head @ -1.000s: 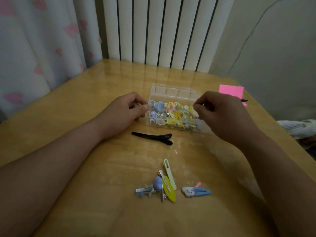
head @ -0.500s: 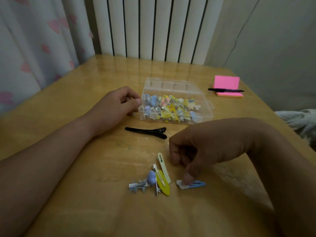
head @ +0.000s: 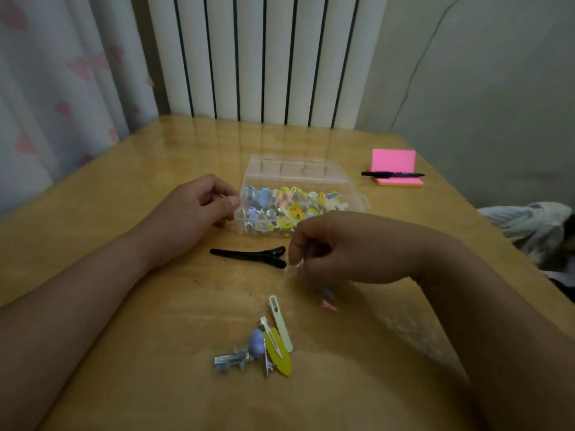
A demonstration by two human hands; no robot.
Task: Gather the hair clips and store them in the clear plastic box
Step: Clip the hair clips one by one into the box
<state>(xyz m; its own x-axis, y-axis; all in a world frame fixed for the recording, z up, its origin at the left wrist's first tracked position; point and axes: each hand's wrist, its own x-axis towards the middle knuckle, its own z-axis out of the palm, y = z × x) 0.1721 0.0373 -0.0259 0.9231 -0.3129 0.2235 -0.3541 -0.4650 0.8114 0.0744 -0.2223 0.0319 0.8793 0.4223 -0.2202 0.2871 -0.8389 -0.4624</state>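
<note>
Blue-and-white snap clip, half a second ago flat on the table under the right hand's fingertip at lower centre, now gone from that spot; a blurred blue and pink shape (head: 327,298) hangs just below the right hand (head: 357,247), which has risen toward mid-frame, just short of the clear plastic box (head: 298,169). Right fingers (head: 295,244) curled closed in a pinch; motion blur hides the contact itself, so the grip on the clip is inferred, not seen, but the clip is clear of the table. A second ago this hand was up at the box's right edge; since then it went down to the loose clips and has come back up with one. Left hand (head: 193,213) unchanged at the box's left end, thumb and forefinger closed on its rim or a small tab, steadying it; what exactly is pinched cannot be told. Box open, already well filled with coloured clips, sits centre frame. Remaining on the table: black alligator clip (head: 249,256) just in front of the box, and a cluster at lower centre of pale green clip (head: 280,321), yellow clip (head: 278,356) and a silver clip with a lilac charm (head: 239,357), overlapping. Judgement: one more clip in transit, at least four left; next is release over the box. Pink sticky notes (head: 393,161) and pen (head: 392,174) at upper right untouched.
</note>
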